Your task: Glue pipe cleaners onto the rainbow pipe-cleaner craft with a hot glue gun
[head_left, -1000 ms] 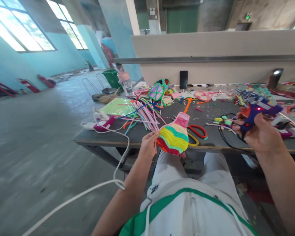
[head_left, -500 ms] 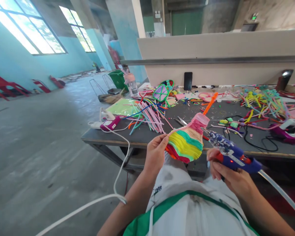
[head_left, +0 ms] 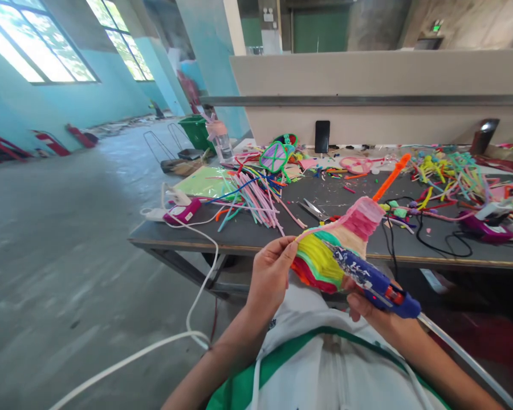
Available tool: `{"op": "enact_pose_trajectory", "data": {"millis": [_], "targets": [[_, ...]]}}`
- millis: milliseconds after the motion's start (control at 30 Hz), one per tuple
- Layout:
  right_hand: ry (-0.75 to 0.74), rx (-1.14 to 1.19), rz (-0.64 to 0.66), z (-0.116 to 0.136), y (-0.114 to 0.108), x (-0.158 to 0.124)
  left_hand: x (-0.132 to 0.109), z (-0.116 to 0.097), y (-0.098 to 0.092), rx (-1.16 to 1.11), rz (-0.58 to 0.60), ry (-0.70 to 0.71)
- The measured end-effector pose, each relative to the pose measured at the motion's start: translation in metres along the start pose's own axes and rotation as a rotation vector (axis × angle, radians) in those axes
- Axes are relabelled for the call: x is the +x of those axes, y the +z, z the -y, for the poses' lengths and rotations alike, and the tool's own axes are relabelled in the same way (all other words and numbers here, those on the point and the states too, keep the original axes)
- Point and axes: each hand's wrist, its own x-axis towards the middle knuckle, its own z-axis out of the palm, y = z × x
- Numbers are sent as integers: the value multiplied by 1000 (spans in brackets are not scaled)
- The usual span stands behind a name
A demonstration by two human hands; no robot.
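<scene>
Your left hand (head_left: 271, 273) is pinching the striped piece (head_left: 316, 256) by its edge, fingers nearly closed, holding it up by the near edge of the desk (head_left: 337, 192). Your right hand (head_left: 379, 320) is gripping the blue glue gun (head_left: 370, 282), its nozzle pointing across the stripes. You are probably gluing; the next move is calling for a steady piece and fingers clear of the nozzle.

On the table (head_left: 243, 237), stems (head_left: 256, 198) lie left of centre, scissors (head_left: 320, 215) mid-frame, a bottle (head_left: 223, 147) at upper left-centre; the tangle (head_left: 447, 173) at right is probably more stems.
</scene>
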Motion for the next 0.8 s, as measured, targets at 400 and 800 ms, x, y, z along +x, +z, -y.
{"op": "enact_pose_trajectory", "data": {"millis": [400, 800], "targets": [[-207, -292, -219, 0, -2, 4, -5, -2, 3, 63, -15, 7], [-269, -370, -278, 0, 2, 8, -6, -2, 4, 57, -4, 8]]}}
